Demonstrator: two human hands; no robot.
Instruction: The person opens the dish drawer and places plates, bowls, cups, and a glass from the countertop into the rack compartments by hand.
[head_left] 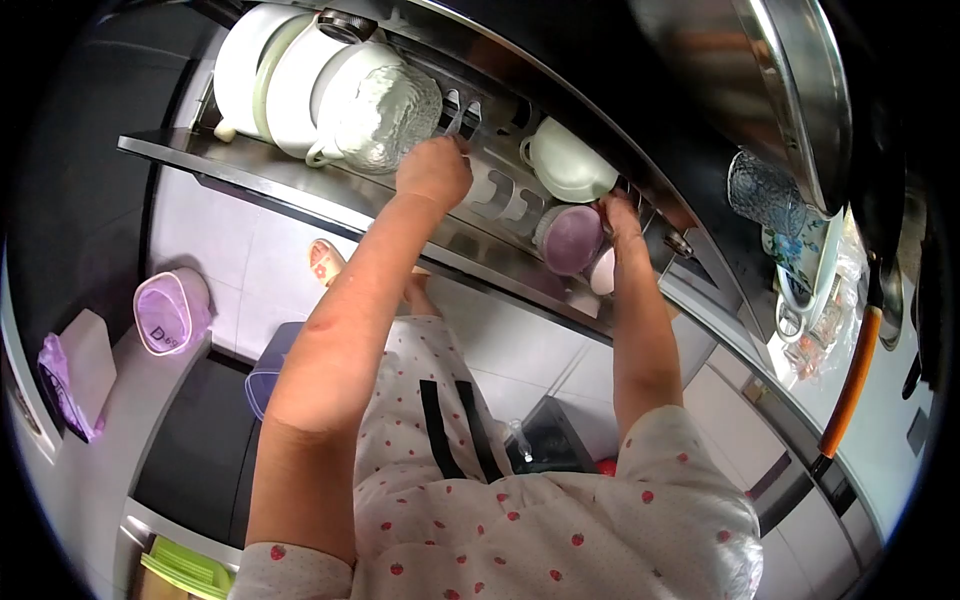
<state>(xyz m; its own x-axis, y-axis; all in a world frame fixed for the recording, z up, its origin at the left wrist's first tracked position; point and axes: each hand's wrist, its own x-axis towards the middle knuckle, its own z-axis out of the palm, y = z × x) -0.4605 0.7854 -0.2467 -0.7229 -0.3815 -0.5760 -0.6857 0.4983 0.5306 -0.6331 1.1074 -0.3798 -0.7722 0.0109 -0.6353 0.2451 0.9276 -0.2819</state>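
Observation:
My left hand [434,170] is closed in a pinch at a slim metal rack divider [458,118] inside the pulled-out dish drawer [270,185]. Just left of it stand a textured clear glass bowl [395,115] and several white plates [290,85] on edge. My right hand [620,215] reaches into the drawer's right part, fingers curled and partly hidden. It is between a pale green bowl [570,162] and a purple-pink bowl [573,240]; what it grips cannot be made out. A smaller pink-white bowl [602,272] sits beside my right wrist.
Above the drawer, the counter [850,400] holds a glass cup [765,190], a flowered dish [800,260] and an orange-handled utensil [855,380]. A purple-lined bin [172,312] and a blue-grey bin [272,370] are low on the left.

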